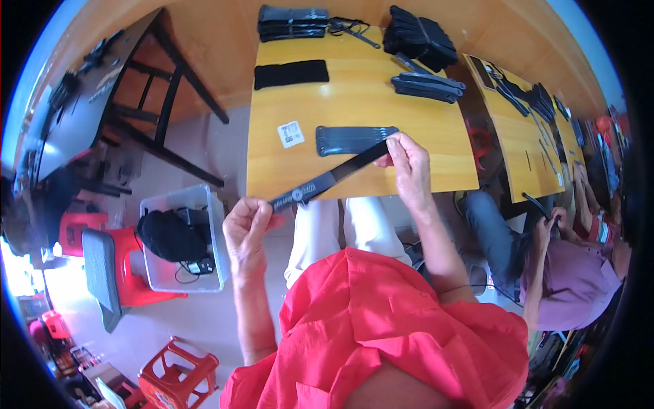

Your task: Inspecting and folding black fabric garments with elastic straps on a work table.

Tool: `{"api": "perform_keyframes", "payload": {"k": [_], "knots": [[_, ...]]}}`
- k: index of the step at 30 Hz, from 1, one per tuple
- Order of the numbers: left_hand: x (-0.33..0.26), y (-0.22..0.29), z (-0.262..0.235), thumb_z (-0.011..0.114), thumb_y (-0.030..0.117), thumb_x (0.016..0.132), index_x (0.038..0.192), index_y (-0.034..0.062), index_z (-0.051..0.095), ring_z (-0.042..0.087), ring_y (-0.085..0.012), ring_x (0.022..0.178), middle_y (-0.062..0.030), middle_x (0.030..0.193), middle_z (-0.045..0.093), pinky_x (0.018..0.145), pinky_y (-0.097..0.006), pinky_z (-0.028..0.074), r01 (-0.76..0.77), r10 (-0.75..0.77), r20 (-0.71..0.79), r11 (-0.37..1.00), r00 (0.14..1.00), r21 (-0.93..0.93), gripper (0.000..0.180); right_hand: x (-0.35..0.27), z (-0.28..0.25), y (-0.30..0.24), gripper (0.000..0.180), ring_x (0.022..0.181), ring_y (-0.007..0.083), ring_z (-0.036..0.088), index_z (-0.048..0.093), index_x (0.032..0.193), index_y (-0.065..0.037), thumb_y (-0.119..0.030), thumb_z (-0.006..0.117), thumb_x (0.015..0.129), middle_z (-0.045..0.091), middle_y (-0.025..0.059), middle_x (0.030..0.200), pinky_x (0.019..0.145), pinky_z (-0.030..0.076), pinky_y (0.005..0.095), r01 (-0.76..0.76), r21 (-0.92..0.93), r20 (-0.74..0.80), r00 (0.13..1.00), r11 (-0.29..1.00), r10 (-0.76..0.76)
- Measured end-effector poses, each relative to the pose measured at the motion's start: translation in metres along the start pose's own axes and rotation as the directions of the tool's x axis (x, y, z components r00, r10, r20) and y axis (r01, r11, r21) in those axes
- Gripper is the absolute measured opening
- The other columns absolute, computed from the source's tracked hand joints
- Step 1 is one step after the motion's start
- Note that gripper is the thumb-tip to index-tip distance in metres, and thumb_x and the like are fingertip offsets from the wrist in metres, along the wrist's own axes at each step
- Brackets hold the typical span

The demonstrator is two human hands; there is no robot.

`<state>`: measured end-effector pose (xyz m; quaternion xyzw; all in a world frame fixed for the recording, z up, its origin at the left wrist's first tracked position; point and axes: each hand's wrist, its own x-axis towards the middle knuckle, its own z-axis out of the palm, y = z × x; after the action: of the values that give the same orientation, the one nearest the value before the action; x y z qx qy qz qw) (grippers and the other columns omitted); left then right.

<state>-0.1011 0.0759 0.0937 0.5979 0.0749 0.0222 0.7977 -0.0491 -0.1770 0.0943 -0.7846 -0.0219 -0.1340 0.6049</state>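
Observation:
I hold one long black strap (334,176) stretched between both hands above the near edge of a wooden table (354,102). My left hand (246,228) pinches its lower left end, off the table's front left corner. My right hand (407,163) grips its upper right end over the table. Just behind the strap a flat stack of black straps (351,138) lies on the table, and a small white label (291,133) lies left of the stack.
A black cloth piece (291,73), dark folded bundles (293,22), a black heap (419,37) and more straps (428,86) lie farther back. A clear bin (178,238) with black items stands on a red stool at left. A person in purple (579,279) sits at right by another table (524,133).

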Motion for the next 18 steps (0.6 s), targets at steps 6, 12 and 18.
{"api": "perform_keyframes", "payload": {"k": [6,12,18], "knots": [[0.018,0.025,-0.004,0.058,0.010,0.085,0.083,-0.0009,0.058,0.059,-0.0101,0.061,-0.0046,0.070,0.061,0.060,-0.021,0.050,0.024,-0.035,0.098,0.993,0.995,0.120,0.011,0.008,-0.050,-0.001,0.024,0.057,0.0117,0.056,0.053,0.077,0.002,-0.015,0.046,0.092,0.052,0.0052,0.063,0.053,0.047,0.0242,0.020,-0.142,-0.045,0.999,0.990,-0.027],[0.035,0.026,-0.030,0.060,0.014,0.085,0.083,0.0009,0.057,0.058,-0.0084,0.055,-0.0031,0.069,0.060,0.057,-0.021,0.051,0.025,-0.034,0.080,0.994,0.996,0.109,0.014,0.017,-0.140,0.054,0.026,0.053,0.0112,0.053,0.055,0.078,0.001,-0.021,0.048,0.091,0.052,0.0049,0.063,0.050,0.050,0.0254,-0.178,-0.083,-0.295,0.944,0.981,0.147],[0.050,0.040,-0.131,0.056,0.012,0.087,0.086,0.0028,0.056,0.060,-0.0095,0.059,-0.0049,0.072,0.059,0.057,-0.022,0.056,0.082,-0.082,-0.033,0.996,0.996,-0.029,0.009,-0.003,-0.243,0.035,0.027,0.053,0.0074,0.052,0.054,0.074,-0.005,-0.027,0.050,0.089,0.053,0.0013,0.064,0.052,0.050,0.0226,-0.327,-0.037,-0.341,0.892,0.944,0.295]]}}
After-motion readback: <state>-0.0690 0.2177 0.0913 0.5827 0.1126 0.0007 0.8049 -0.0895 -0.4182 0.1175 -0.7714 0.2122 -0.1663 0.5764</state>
